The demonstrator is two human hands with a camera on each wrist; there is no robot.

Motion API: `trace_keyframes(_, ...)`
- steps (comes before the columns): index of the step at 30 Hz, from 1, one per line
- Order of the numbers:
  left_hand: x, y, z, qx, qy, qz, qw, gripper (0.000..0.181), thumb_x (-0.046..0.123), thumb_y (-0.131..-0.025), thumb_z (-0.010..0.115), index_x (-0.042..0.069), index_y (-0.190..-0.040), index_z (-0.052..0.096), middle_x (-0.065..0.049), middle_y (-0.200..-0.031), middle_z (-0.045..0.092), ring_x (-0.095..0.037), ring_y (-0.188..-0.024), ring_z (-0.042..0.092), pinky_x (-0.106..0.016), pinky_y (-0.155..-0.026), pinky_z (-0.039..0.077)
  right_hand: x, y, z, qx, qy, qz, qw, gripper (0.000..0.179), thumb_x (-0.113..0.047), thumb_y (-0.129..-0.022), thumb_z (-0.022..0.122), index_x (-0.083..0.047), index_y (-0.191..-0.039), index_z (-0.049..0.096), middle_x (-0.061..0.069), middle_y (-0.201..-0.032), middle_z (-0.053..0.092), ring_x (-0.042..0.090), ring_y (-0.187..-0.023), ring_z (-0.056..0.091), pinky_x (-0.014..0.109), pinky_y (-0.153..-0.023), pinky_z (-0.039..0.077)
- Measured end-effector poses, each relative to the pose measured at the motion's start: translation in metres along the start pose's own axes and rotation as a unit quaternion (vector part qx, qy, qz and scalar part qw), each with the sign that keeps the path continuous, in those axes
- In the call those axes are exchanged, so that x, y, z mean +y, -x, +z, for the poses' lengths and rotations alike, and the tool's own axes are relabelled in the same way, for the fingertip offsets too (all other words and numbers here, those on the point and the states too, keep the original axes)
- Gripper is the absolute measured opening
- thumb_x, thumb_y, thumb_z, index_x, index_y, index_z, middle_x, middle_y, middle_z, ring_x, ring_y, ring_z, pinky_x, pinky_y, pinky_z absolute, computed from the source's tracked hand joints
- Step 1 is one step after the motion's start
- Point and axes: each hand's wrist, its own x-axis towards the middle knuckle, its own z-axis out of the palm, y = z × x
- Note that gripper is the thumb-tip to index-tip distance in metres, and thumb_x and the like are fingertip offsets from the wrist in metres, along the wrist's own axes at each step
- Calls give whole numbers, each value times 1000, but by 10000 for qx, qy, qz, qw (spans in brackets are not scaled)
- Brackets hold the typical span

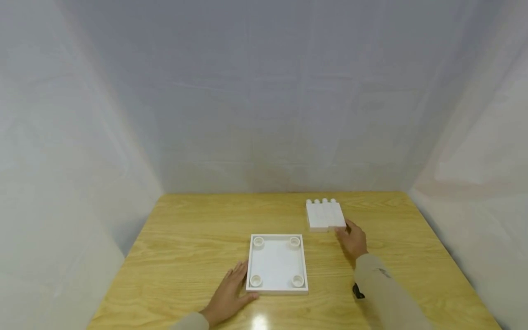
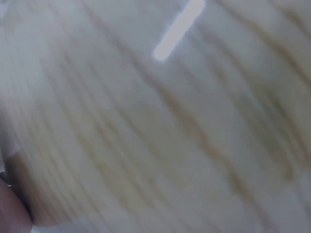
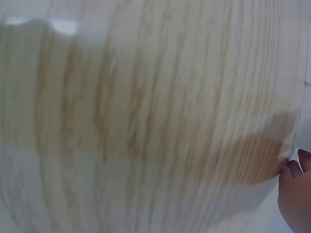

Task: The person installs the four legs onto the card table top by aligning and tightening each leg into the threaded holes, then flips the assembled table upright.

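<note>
A square white panel (image 1: 277,261) with a raised rim and a round socket in each corner lies flat on the wooden table. My left hand (image 1: 231,293) rests beside it, straight fingers along its left side and thumb at the near left corner. Farther back to the right, several white legs (image 1: 323,214) lie side by side, their round ends pointing away. At their near right corner my right hand (image 1: 354,239) pinches the outermost leg between thumb and fingers. The right wrist view catches this hand (image 3: 295,194) at its right edge, curled fingertips against white.
The wooden table (image 1: 194,233) has pale sheeting (image 1: 255,114) hanging behind it and on both sides. A small black object (image 1: 358,291) shows beneath my right sleeve (image 1: 387,288). Light glares off the table's near edge.
</note>
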Motion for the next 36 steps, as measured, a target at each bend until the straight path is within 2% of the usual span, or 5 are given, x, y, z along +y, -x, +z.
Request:
trace_keyframes(7, 0, 1, 2, 48, -12, -10, 10000, 92, 58, -82, 63, 0, -147, 33, -14, -151, 37, -38, -140, 29, -58, -114, 19, 0, 2, 4, 202, -225, 199, 9993, 56, -20, -94, 62, 12, -136, 44, 36, -131, 49, 49, -120, 48, 55, -99, 44)
trace_keyframes(10, -1, 1, 3, 56, -27, 6, 10000, 92, 59, -82, 62, 1, -147, 34, -13, -150, 38, -38, -140, 29, -58, -114, 19, -2, 3, 5, 326, -212, 246, 9989, 55, -20, -93, 62, 12, -135, 45, 36, -130, 50, 49, -119, 50, 55, -98, 45)
trace_keyframes(18, -2, 3, 8, 202, -109, 90, 9997, 91, 61, -82, 60, 1, -146, 35, -13, -149, 40, -38, -138, 32, -58, -113, 22, -7, 4, 7, 318, -37, 678, 9972, 52, -20, -94, 59, 9, -136, 47, 34, -130, 51, 47, -120, 50, 56, -98, 44)
trace_keyframes(27, 0, 2, 6, 261, -125, 159, 9995, 88, 55, -83, 64, 0, -145, 37, -13, -148, 42, -37, -138, 34, -57, -113, 23, -2, 5, 9, 612, 68, 529, 9967, 46, -18, -93, 59, 10, -129, 53, 32, -118, 60, 42, -105, 59, 53, -86, 50)
trace_keyframes(36, 0, 1, 5, 327, -145, 177, 9992, 88, 55, -82, 65, -2, -144, 37, -16, -147, 43, -38, -137, 35, -56, -113, 23, 1, 13, 8, 706, -66, 504, 9962, 43, -17, -94, 54, 7, -129, 54, 29, -120, 61, 40, -107, 59, 52, -89, 50)
